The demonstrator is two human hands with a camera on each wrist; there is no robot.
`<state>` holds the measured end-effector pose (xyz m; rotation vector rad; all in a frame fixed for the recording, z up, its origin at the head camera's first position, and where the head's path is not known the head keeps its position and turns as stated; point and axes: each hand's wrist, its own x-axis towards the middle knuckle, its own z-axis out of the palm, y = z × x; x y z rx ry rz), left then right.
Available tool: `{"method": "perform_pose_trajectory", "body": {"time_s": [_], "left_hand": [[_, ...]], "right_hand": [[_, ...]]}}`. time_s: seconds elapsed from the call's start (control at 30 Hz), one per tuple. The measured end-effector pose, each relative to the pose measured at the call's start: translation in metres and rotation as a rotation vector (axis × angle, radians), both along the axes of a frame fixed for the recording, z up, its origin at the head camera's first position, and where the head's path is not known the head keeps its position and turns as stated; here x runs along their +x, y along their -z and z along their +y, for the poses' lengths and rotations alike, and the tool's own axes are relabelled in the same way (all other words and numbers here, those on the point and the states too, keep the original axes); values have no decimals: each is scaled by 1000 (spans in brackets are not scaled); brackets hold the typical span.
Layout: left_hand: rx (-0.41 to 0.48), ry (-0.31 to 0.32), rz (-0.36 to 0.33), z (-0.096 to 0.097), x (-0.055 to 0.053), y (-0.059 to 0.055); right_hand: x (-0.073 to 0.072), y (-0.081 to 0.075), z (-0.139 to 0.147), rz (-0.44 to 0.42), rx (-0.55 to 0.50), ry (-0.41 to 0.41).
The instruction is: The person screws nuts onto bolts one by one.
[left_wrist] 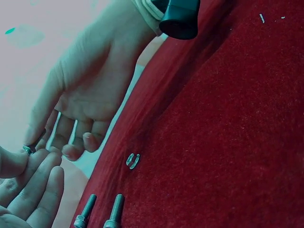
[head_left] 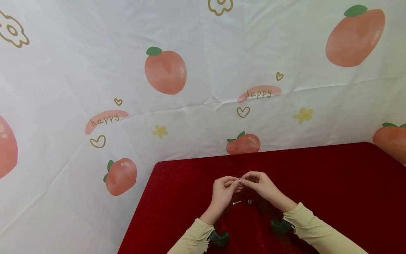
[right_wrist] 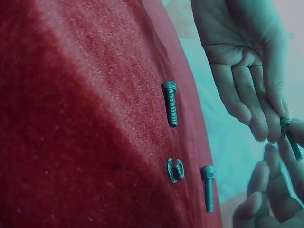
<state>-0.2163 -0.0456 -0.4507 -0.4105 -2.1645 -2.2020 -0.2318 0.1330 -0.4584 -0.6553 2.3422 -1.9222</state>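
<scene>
My left hand (head_left: 223,190) and right hand (head_left: 264,187) meet fingertip to fingertip over the red table. Between them is a small metal bolt (right_wrist: 294,145), its threaded shaft showing in the right wrist view. The left thumb and fingers pinch it at the thicker end; the right thumb and fingers pinch toward the shaft. The fingertips partly hide it. Below the hands lie a loose socket-head bolt (head_left: 236,203) and a nut (head_left: 249,201) with what looks like a ring against it. Another socket-head bolt (right_wrist: 208,189) lies near the table edge in the right wrist view.
The table (head_left: 301,176) is covered in red velvety cloth. Behind it hangs a white curtain (head_left: 203,77) printed with peaches, flowers and hearts. Black wrist cameras (head_left: 219,238) sit under both sleeves. Small pale bits (left_wrist: 261,18) lie on the cloth in the left wrist view.
</scene>
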Motion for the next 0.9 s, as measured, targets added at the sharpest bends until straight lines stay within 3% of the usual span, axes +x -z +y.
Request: {"method": "perform_pose_trajectory", "body": {"time_s": [0.17,0.33,0.5,0.67,0.9], "left_hand": [[1,-5,6,0,0,-1],[1,0,12,0,1,-1],[-5,-2,36,0,1,-1],[4,-4,26,0,1,-2],[0,-10,12,1,1,-2]], "right_hand": [[1,0,0,-50,-3,25],[1,2,0,-28,-50,-18],[2,1,0,-15,-23,14],[1,2,0,-20,-79,-24],[2,2,0,-38,-39,18]]}}
